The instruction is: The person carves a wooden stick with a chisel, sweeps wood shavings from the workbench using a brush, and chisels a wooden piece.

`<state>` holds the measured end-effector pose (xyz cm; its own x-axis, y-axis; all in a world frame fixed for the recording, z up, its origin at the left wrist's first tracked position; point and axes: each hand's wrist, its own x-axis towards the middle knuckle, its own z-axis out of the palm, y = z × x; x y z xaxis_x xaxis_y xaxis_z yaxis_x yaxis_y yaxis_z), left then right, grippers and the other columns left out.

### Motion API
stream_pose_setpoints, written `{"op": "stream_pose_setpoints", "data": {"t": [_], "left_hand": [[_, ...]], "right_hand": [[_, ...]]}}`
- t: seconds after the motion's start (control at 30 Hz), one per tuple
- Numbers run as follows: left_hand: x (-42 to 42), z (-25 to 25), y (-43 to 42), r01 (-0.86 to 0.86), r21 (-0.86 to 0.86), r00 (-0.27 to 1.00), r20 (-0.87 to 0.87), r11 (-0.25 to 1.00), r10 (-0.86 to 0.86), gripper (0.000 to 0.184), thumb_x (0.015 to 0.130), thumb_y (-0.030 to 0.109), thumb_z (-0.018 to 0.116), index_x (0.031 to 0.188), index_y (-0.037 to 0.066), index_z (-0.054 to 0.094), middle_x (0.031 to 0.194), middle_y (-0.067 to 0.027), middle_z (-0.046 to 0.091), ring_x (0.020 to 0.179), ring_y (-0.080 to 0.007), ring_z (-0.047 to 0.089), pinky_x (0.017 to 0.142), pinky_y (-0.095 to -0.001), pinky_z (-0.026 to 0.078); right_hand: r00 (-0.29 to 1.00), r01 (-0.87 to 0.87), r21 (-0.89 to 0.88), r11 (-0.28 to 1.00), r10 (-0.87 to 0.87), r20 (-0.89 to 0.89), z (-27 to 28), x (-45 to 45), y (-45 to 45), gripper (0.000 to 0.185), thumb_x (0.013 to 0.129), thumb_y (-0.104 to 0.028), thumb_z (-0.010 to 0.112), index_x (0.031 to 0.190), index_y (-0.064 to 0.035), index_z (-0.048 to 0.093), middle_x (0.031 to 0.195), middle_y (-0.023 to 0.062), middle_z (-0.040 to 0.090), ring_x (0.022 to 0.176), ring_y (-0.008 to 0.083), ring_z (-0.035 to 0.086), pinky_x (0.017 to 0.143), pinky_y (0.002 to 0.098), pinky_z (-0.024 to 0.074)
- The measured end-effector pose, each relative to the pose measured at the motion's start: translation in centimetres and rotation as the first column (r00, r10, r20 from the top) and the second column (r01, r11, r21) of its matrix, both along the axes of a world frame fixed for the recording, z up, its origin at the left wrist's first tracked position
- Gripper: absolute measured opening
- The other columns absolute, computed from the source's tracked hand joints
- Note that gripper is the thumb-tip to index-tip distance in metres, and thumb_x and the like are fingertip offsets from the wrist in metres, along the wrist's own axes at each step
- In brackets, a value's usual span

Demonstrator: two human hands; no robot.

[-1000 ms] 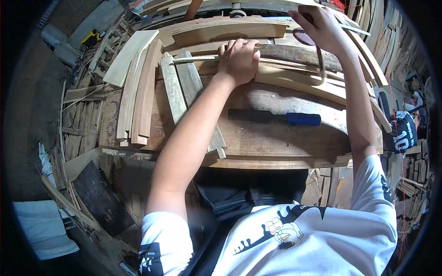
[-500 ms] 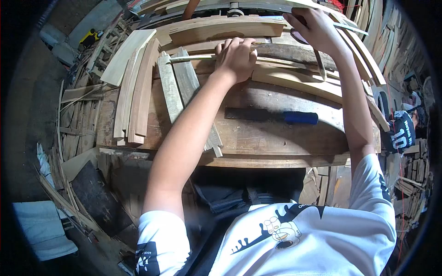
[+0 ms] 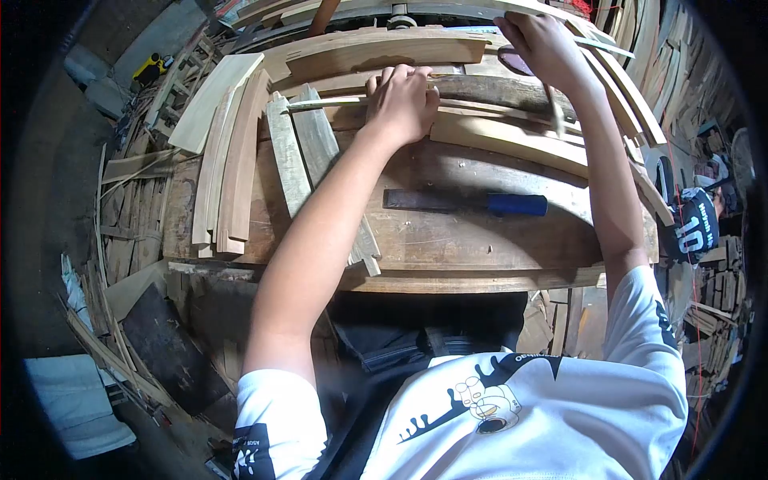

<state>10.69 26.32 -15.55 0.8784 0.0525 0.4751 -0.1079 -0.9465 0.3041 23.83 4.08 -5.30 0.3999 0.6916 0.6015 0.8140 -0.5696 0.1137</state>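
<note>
My left hand (image 3: 400, 100) rests on the workbench with its fingers curled over a thin wooden strip (image 3: 324, 104), whose pale end sticks out to the left. Beside it lies a dark, rough piece of wood (image 3: 504, 92). My right hand (image 3: 544, 52) is raised in a fist at the upper right. A dark, rounded part and a slim stick (image 3: 556, 112) show below this fist, but I cannot make out what it grips. Nearer to me, a chisel (image 3: 464, 202) with a blue handle and a wide dark blade lies flat on the bench.
Long boards (image 3: 228, 168) are stacked on the bench's left side, and two grey slats (image 3: 308, 152) lie slanted under my left forearm. A thick board (image 3: 384, 56) lies across the back. Wood scraps cover the floor at both sides. A person in a dark shirt (image 3: 696, 224) is at the right.
The view has shifted slightly, so the bench sits a little further left. My left hand stays on the strip. The stick below my right fist has moved slightly and looks blurred.
</note>
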Motion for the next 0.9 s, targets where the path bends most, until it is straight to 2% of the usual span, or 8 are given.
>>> {"op": "stream_pose_setpoints", "data": {"t": [0.07, 0.2, 0.3, 0.47, 0.53, 0.67, 0.83, 0.9], "left_hand": [[-0.2, 0.3, -0.1, -0.004, -0.016, 1.000, -0.006, 1.000, 0.004, 0.042, 0.092, 0.029, 0.057, 0.129, 0.011, 0.063, 0.121, -0.0154, 0.065, 0.121, -0.0331, 0.056, 0.107, -0.0494, 0.036], [-0.5, 0.4, -0.1, 0.051, -0.044, 0.998, 0.051, 0.998, -0.049, 0.042, 0.092, 0.028, 0.061, 0.130, 0.010, 0.062, 0.121, -0.0161, 0.065, 0.120, -0.0343, 0.057, 0.106, -0.0497, 0.038], [-0.6, 0.6, 0.2, 0.122, -0.092, 0.987, 0.113, 0.988, -0.112, 0.043, 0.093, 0.032, 0.062, 0.130, 0.009, 0.061, 0.121, -0.0172, 0.065, 0.117, -0.0365, 0.058, 0.103, -0.0489, 0.041], [0.3, 0.3, -0.2, 0.248, -0.058, 0.941, 0.252, 0.967, -0.226, 0.054, 0.095, 0.045, 0.063, 0.134, 0.008, 0.057, 0.123, -0.0199, 0.063, 0.116, -0.0395, 0.059, 0.100, -0.0470, 0.046], [-0.1, 1.0, -0.5, 0.291, -0.058, 0.933, 0.239, 0.955, -0.270, 0.063, 0.093, 0.051, 0.065, 0.137, 0.007, 0.053, 0.124, -0.0218, 0.062, 0.116, -0.0389, 0.059, 0.102, -0.0474, 0.045], [-1.1, 2.1, -1.2, 0.361, -0.106, 0.905, 0.282, 0.927, -0.320, 0.063, 0.094, 0.052, 0.065, 0.137, 0.007, 0.054, 0.117, -0.0214, 0.061, 0.108, -0.0369, 0.062, 0.097, -0.0482, 0.048], [-1.6, 3.4, -2.0, 0.360, -0.104, 0.919, 0.209, 0.927, -0.334, 0.051, 0.098, 0.044, 0.061, 0.130, 0.005, 0.055, 0.104, -0.0186, 0.058, 0.091, -0.0367, 0.067, 0.080, -0.0469, 0.054], [-1.7, 3.3, -2.2, 0.346, -0.138, 0.925, 0.219, 0.928, -0.312, 0.042, 0.099, 0.039, 0.059, 0.120, 0.002, 0.059, 0.102, -0.0193, 0.056, 0.090, -0.0386, 0.066, 0.078, -0.0474, 0.054]], "right_hand": [[0.984, -0.112, 0.195, 0.974, 0.137, -0.118, 2.4, -3.6, 1.3, 0.035, 0.101, -0.024, 0.055, 0.082, 0.0039, 0.061, 0.072, 0.0239, 0.060, 0.068, 0.0394, 0.058, 0.065, 0.0459, 0.0455], [0.870, -0.052, 0.505, 0.861, 0.288, -0.400, 3.4, -5.7, 2.4, 0.033, 0.101, -0.021, 0.054, 0.077, 0.0014, 0.056, 0.063, 0.0187, 0.058, 0.055, 0.0359, 0.056, 0.054, 0.0427, 0.0449], [0.989, -0.096, 0.296, 0.950, 0.124, -0.077, 3.2, -4.9, 2.0, 0.028, 0.100, -0.020, 0.056, 0.081, -0.0005, 0.058, 0.064, 0.0185, 0.059, 0.058, 0.0374, 0.059, 0.056, 0.0454, 0.0468], [0.997, 0.070, -0.004, 0.998, -0.070, -0.035, 1.8, -4.5, 2.2, 0.018, 0.097, -0.019, 0.060, 0.092, -0.0016, 0.059, 0.071, 0.0204, 0.062, 0.065, 0.0419, 0.061, 0.062, 0.0493, 0.0497], [0.977, -0.153, 0.164, 0.974, 0.124, 0.173, 1.0, -5.0, 3.1, 0.019, 0.097, -0.017, 0.060, 0.087, -0.0003, 0.059, 0.068, 0.0205, 0.060, 0.064, 0.0394, 0.061, 0.061, 0.0478, 0.0483], [0.961, -0.264, 0.422, 0.867, 0.274, 0.038, 0.8, -7.2, 4.5, 0.028, 0.096, -0.011, 0.062, 0.072, 0.0010, 0.055, 0.064, 0.0182, 0.054, 0.057, 0.0327, 0.055, 0.056, 0.0438, 0.0430], [0.933, -0.255, 0.493, 0.832, 0.346, -0.102, 1.2, -9.4, 4.7, 0.028, 0.097, -0.016, 0.065, 0.074, 0.0004, 0.059, 0.062, 0.0172, 0.054, 0.054, 0.0266, 0.055, 0.054, 0.0423, 0.0429], [0.819, -0.249, 0.554, 0.794, 0.478, -0.317, 0.5, -9.6, 4.7, 0.024, 0.103, -0.022, 0.059, 0.099, 0.0013, 0.065, 0.076, 0.0091, 0.063, 0.067, 0.0144, 0.062, 0.065, 0.0328, 0.0506]]}}
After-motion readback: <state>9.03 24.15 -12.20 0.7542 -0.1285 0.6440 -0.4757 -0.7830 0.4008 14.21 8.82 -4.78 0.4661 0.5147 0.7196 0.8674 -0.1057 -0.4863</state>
